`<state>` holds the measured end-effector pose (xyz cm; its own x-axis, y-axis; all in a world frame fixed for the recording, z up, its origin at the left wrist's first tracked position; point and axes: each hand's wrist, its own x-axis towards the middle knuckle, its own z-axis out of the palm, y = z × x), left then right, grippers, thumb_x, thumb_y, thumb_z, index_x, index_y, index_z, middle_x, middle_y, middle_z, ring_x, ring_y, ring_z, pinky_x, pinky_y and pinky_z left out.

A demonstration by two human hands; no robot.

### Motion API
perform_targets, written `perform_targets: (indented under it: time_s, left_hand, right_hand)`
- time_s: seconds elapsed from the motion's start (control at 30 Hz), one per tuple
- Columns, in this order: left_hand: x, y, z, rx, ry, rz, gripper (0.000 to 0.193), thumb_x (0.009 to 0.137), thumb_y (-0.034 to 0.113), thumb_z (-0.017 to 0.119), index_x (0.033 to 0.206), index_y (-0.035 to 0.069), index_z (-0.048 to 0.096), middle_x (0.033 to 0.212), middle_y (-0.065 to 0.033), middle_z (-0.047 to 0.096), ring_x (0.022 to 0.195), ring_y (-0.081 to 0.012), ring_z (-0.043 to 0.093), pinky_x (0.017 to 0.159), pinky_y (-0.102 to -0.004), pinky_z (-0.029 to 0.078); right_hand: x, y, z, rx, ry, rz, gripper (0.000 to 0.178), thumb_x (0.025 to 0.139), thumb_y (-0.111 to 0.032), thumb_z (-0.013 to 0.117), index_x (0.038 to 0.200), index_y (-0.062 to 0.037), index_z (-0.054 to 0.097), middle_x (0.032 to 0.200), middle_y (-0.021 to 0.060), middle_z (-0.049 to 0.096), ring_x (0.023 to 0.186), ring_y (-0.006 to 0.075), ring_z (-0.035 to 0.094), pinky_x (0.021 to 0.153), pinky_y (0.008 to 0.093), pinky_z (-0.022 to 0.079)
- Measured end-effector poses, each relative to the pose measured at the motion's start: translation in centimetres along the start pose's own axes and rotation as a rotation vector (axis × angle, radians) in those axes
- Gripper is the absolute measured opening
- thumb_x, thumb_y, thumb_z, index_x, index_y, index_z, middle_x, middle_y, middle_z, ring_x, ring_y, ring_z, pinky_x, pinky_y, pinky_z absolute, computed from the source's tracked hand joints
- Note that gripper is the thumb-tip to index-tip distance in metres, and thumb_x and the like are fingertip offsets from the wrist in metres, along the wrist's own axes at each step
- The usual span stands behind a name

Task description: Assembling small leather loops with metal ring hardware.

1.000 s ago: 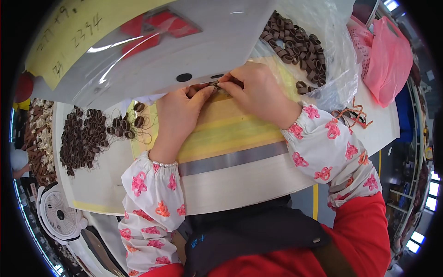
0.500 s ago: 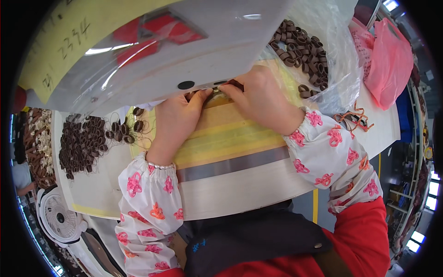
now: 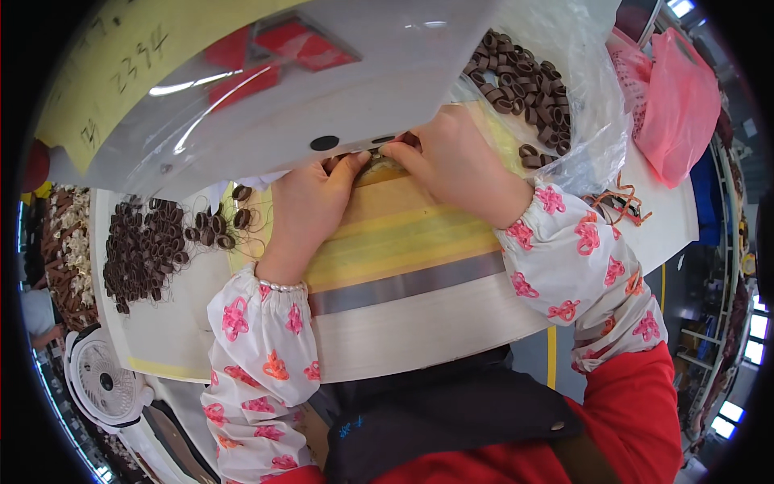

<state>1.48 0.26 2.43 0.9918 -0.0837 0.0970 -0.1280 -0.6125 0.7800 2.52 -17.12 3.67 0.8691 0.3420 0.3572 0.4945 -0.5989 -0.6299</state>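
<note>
My left hand (image 3: 309, 202) is closed, thumb and fingertips pinched on a small brown strip (image 3: 330, 164) beneath the lower edge of a pale machine housing (image 3: 387, 89). Close by on the right, my right hand (image 3: 455, 165) is also closed, its thumb reaching toward the left thumb and its curled fingers around a brown piece (image 3: 410, 139). Whether both hands grip one and the same strip I cannot tell, as the fingers and the housing hide most of it. Between the thumbs a small metal part (image 3: 376, 153) shows.
Brown loops (image 3: 145, 250) with loose threads lie at the left of the table (image 3: 419, 339). A clear plastic bag (image 3: 592, 121) holds many brown loops (image 3: 524, 89) at the right. Beyond it sits a pink bag (image 3: 681, 105). Orange-handled scissors (image 3: 621, 206) lie near my right sleeve; a white fan (image 3: 105, 379) stands lower left.
Both hands stay at nearly the same place under the housing, still pinching. My right fingers have shifted very slightly; the whole view has tilted a little.
</note>
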Motion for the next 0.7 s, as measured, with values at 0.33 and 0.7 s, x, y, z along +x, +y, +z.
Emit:
perform_targets:
  time_s: [0.33,0.7]
  left_hand:
    - [-0.1,0.4,-0.3,0.029,-0.015,-0.085,0.034,0.077,0.034,0.067,0.069,0.002,0.061,0.053,0.0033,0.050,0.050,-0.0025,0.041,0.047,-0.0202,0.034]
    - [-0.1,0.7,-0.3,0.022,-0.047,-0.089,0.028,0.077,0.028,0.064,0.077,0.000,0.064,0.057,-0.0003,0.056,0.052,-0.0071,0.050,0.052,-0.0242,0.041]
  right_hand:
    - [0.0,0.2,0.2,0.031,-0.033,0.082,0.012,0.072,-0.010,0.062,0.068,-0.0003,0.057,0.065,0.0151,0.058,0.065,0.0318,0.057,0.058,0.0384,0.045]
    - [-0.4,0.7,0.6,-0.011,0.024,-0.005,0.014,0.074,-0.012,0.063,0.073,0.0013,0.057,0.062,0.0130,0.058,0.057,0.0276,0.056,0.054,0.0343,0.044]
